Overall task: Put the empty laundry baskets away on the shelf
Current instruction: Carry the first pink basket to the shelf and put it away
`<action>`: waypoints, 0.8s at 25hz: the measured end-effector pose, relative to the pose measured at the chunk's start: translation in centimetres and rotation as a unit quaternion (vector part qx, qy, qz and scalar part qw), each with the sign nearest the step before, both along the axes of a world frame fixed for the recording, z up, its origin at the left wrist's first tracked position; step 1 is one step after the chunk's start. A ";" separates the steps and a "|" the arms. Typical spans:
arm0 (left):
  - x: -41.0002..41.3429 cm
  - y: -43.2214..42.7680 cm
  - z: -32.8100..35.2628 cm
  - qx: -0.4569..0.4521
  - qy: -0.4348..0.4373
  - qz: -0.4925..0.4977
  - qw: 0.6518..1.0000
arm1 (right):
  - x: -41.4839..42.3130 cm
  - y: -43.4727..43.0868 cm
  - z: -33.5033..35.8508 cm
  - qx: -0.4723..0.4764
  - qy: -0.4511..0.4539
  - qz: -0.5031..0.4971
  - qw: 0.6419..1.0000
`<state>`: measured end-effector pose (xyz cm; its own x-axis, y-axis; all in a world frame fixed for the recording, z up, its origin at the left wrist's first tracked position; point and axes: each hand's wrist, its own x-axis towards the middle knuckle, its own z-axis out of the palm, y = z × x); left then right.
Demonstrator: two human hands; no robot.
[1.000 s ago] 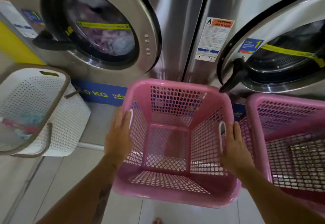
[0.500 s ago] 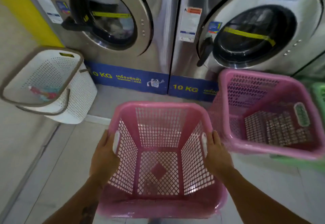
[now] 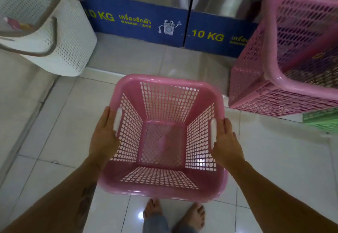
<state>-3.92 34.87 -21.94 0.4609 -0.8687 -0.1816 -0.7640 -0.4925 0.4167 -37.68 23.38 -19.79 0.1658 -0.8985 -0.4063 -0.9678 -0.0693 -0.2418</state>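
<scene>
An empty pink lattice laundry basket point(image 3: 164, 190) hangs above the tiled floor in the middle of the view. My left hand point(image 3: 103, 135) grips its left side by the white handle slot. My right hand point(image 3: 226, 141) grips the right side at the matching slot. A second pink basket point(image 3: 274, 79) stands on the floor at the right, against the washers, and looks empty. A green basket point(image 3: 321, 117) pokes out under its near edge.
Two steel washing machines with blue "10 KG" base panels point(image 3: 139, 22) fill the far side. A white perforated hamper point(image 3: 73, 36) with something coloured inside stands at the left. My bare feet point(image 3: 173, 214) are on glossy white tiles below the basket.
The held basket has come away from the washers toward me. The view has tilted down, so the washer doors have left the top of the frame and my feet show.
</scene>
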 end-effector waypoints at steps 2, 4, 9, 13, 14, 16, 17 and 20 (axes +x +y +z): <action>1.0 0.6 -0.9 0.012 -0.008 -0.008 1.000 | 0.8 1.6 -1.2 0.000 -0.012 -0.014 1.000; 1.4 0.8 -1.0 0.032 -0.015 -0.020 0.999 | 1.1 2.3 -1.3 0.008 -0.018 -0.031 0.999; 1.1 0.7 2.7 0.136 0.008 -0.014 0.991 | 0.4 1.9 2.9 0.057 -0.048 -0.003 0.997; -1.4 -0.8 10.6 0.040 0.094 0.028 0.994 | -0.5 1.5 11.1 0.060 -0.059 -0.034 0.996; -2.6 -1.4 13.2 0.005 0.104 0.027 0.994 | -1.1 1.4 13.4 0.057 -0.055 -0.048 0.996; -5.2 -3.0 18.6 -0.044 0.118 0.003 0.992 | -3.0 1.0 18.1 0.037 -0.064 -0.057 0.996; -6.5 -3.9 20.9 -0.060 0.115 -0.017 0.991 | -4.2 0.7 20.1 0.025 -0.073 -0.057 0.995; -11.4 -7.5 27.3 -0.076 0.138 -0.026 0.987 | -8.9 -0.7 27.0 -0.012 -0.078 -0.074 0.994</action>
<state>-15.27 27.39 5.40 0.3663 -0.9166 -0.1602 -0.6334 -0.3717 0.6787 -46.61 22.66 7.23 0.0902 -0.9270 -0.3640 -0.9188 0.0636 -0.3896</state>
